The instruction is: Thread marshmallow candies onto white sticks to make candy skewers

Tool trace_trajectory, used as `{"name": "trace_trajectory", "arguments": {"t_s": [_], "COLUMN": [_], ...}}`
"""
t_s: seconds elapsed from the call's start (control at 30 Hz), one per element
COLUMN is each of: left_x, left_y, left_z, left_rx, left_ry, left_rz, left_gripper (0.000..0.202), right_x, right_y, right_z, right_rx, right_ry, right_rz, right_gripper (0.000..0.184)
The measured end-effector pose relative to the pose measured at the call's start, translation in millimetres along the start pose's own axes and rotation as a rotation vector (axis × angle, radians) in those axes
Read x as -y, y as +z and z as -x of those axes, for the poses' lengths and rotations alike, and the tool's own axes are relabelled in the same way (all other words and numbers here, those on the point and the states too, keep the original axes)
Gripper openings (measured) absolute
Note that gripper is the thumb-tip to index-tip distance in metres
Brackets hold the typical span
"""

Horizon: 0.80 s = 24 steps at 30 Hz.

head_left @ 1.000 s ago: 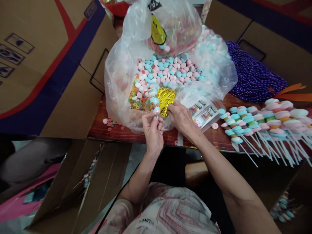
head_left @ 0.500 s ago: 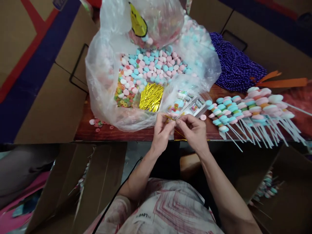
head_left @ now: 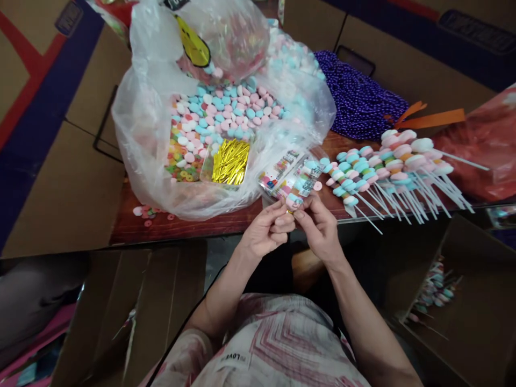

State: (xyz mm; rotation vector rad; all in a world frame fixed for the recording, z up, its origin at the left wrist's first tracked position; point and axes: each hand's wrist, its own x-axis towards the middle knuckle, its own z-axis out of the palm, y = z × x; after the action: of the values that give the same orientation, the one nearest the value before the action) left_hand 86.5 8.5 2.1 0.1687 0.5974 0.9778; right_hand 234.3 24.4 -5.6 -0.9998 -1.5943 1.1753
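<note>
a pastel candy skewer [head_left: 297,189] in a clear printed sleeve tilts over the worktop [head_left: 226,223] edge. the fingers [head_left: 282,219] of the left hand [head_left: 266,234] and right hand [head_left: 320,231] are pinched tight on its lower end.

Table [head_left: 181,228] under candy bag [head_left: 153,123], skewers [head_left: 387,166]

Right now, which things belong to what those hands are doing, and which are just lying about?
In use: left hand and right hand pinching the bagged candy skewer; likely the gold twist ties and bag of loose candies.
Lying about: purple beads, red bag, spilled candy rings, cardboard box.
</note>
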Motion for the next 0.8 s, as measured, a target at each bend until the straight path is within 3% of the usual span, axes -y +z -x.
{"name": "trace_trajectory", "arguments": {"t_s": [0.07, 0.13, 0.3, 0.4, 0.53, 0.6, 0.67, 0.73, 0.8], "left_x": [2, 9, 40, 52, 49, 44, 39, 36, 36], "left_y": [-0.1, 0.5, 3.1, 3.8, 6.7, 9.5, 12.6, 15.1, 17.3], "left_z": [-1, -5, -16, -17, -16, -17, -19, -20, -21], "left_rx": [0.051, 0.045, -0.178, -0.244, -0.245, -0.233, -0.223, -0.22, -0.216], "left_ry": [-0.094, -0.058, 0.44, 0.596, 0.495, 0.387, 0.293, 0.226, 0.181], "left_rz": [-0.025, -0.134, -0.524, -0.682, -0.526, -0.362, -0.245, -0.182, -0.145], "left_gripper": [0.024, 0.031, 0.03, 0.022, 0.026, 0.03, 0.034, 0.035, 0.035], "right_x": [2, 1, -11, -12, -10, -9, -9, -10, -12], "right_y": [-9, -14, -8, -7, -12, -15, -19, -23, -27], "right_z": [2, 4, 16, 21, 23, 26, 30, 34, 37], "right_rx": [0.063, 0.055, -0.191, -0.227, -0.116, -0.109, -0.2, -0.284, -0.287], "right_ry": [-0.041, -0.071, -0.122, -0.016, 0.235, 0.262, 0.131, -0.09, -0.285], "right_rz": [0.051, 0.149, 0.434, 0.394, 0.007, -0.049, 0.106, 0.356, 0.559], "right_gripper": [0.018, 0.018, 0.017, 0.016, 0.022, 0.023, 0.018, 0.012, 0.018]}}
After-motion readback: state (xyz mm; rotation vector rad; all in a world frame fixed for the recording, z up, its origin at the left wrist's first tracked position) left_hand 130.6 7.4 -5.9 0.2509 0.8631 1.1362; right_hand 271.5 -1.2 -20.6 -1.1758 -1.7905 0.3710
